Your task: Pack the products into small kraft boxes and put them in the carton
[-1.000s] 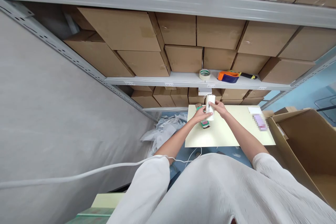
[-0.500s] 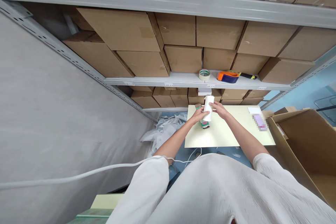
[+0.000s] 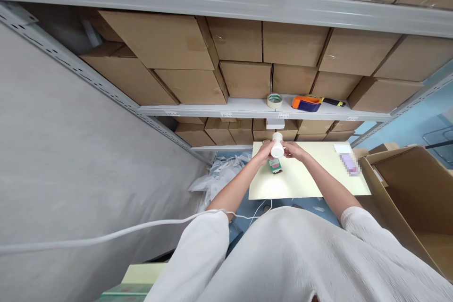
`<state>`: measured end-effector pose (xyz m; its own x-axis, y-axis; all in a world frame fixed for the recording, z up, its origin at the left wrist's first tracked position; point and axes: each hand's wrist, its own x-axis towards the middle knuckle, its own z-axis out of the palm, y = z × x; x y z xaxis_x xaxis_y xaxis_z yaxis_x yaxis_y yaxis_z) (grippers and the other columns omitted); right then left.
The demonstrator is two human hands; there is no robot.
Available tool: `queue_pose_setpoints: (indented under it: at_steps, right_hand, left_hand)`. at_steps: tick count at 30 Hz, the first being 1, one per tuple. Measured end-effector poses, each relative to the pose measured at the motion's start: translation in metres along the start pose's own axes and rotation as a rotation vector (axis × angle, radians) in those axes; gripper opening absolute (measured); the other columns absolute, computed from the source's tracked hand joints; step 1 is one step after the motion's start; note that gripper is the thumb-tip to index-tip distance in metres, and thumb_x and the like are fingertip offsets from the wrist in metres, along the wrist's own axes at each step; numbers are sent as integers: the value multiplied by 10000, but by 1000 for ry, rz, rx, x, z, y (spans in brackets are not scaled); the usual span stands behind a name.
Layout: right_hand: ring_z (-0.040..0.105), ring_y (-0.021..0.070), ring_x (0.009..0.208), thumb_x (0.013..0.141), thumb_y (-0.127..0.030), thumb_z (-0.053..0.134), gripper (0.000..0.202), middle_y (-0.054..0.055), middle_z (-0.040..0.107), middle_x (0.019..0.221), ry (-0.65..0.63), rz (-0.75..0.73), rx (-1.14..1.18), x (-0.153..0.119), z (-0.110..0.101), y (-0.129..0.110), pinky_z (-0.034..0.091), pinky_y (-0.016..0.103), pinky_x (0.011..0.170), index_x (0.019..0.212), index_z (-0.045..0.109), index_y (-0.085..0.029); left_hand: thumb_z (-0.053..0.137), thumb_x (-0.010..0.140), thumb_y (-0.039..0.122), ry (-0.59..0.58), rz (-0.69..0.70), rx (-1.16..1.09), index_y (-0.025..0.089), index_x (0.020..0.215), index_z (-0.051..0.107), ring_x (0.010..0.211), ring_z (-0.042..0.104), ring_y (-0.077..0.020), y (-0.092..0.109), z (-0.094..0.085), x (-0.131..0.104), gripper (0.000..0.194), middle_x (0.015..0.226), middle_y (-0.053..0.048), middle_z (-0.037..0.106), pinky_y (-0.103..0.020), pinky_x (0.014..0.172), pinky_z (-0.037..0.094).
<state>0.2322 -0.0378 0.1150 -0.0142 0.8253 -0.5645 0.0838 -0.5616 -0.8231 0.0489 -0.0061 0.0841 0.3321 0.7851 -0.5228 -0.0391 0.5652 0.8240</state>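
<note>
A white cylindrical bottle [image 3: 277,146] is held above the pale yellow board, its round end tipped toward me. My left hand [image 3: 266,151] grips it from the left side. On its right side, my right hand [image 3: 292,150] has its fingers closed against the bottle. Below the bottle, a small green and white box [image 3: 275,166] lies on the pale yellow board [image 3: 304,184], partly hidden by the bottle and my left hand.
Shelves of cardboard boxes [image 3: 244,80] rise ahead, with a tape roll [image 3: 274,100] and an orange and blue tape dispenser [image 3: 306,103] on one ledge. An open carton [image 3: 399,193] stands right. Crumpled plastic [image 3: 222,174] lies left, and a white cable [image 3: 134,231] crosses my left arm.
The bottle has tilted from lengthwise in view to pointing its round end at me. Both hands have shifted with it, and more of the green box shows below.
</note>
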Motion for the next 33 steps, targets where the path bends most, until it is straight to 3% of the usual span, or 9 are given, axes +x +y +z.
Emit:
queue_pose_setpoints:
  at_steps: [6, 10, 16, 19, 23, 27, 29, 33]
  right_hand:
    - [575, 133, 539, 944, -650, 757, 506, 43, 640, 608, 10, 47, 22, 4, 2, 1, 525, 239, 530, 841, 672, -162]
    - [626, 156, 592, 848, -667, 834, 515, 61, 696, 677, 0, -5, -5, 4, -3, 6, 559, 277, 590, 879, 713, -167]
    - [686, 178, 891, 798, -485, 846, 392, 55, 774, 1042, 56, -208, -140, 4, -6, 12, 570, 295, 802, 1075, 751, -223]
    - [682, 210, 999, 806, -470, 824, 598, 102, 736, 1219, 133, -337, -151, 3, -1, 10, 582, 360, 903, 1327, 684, -209]
    - [661, 248, 1130, 802, -479, 837, 900, 144, 607, 1456, 208, -561, -252, -9, 6, 3, 573, 424, 993, 1597, 482, -248]
    - [617, 297, 1271, 805, -431, 855, 898, 139, 543, 1510, 202, -744, -463, -28, 10, -1, 531, 468, 1097, 1614, 494, -286]
    - [574, 323, 1346, 823, -406, 847, 865, 131, 543, 1512, 178, -777, -574, -37, 11, 0, 513, 484, 1131, 1612, 508, -306]
    - [529, 349, 1406, 862, -369, 821, 924, 123, 518, 1560, 132, -812, -767, -50, 12, 3, 515, 493, 1128, 1683, 398, -347]
  left_hand:
    - [767, 867, 735, 26, -88, -5, 155, 1049, 706, 817, 740, -228, -1, 0, 4, 610, 831, -87, 761, -342, 749, 629]
    - [784, 857, 729, -11, -69, 30, 167, 1111, 707, 936, 774, -268, -5, -4, 4, 622, 950, -126, 801, -379, 821, 641]
    - [993, 691, 491, 14, 100, 152, 174, 1201, 718, 1037, 773, -310, -14, -10, 3, 661, 1092, -130, 810, -427, 901, 635]
    - [1009, 641, 348, 14, 229, 221, 162, 1208, 716, 1089, 750, -312, -20, -11, 4, 665, 1163, -129, 794, -438, 959, 614]
    - [958, 641, 228, 8, 381, 332, 175, 1322, 663, 1133, 722, -301, -30, -12, 1, 743, 1288, -124, 743, -445, 1005, 589]
    - [885, 669, 140, 33, 545, 476, 218, 1338, 663, 1278, 653, -296, -40, -12, -6, 710, 1398, -111, 671, -431, 1096, 533]
    - [847, 686, 114, 38, 579, 512, 238, 1316, 672, 1303, 636, -285, -44, -12, -7, 665, 1386, -96, 669, -420, 1113, 521]
    - [823, 706, 147, -3, 611, 541, 236, 1337, 662, 1306, 634, -295, -53, -16, -4, 658, 1398, -100, 654, -427, 1108, 527]
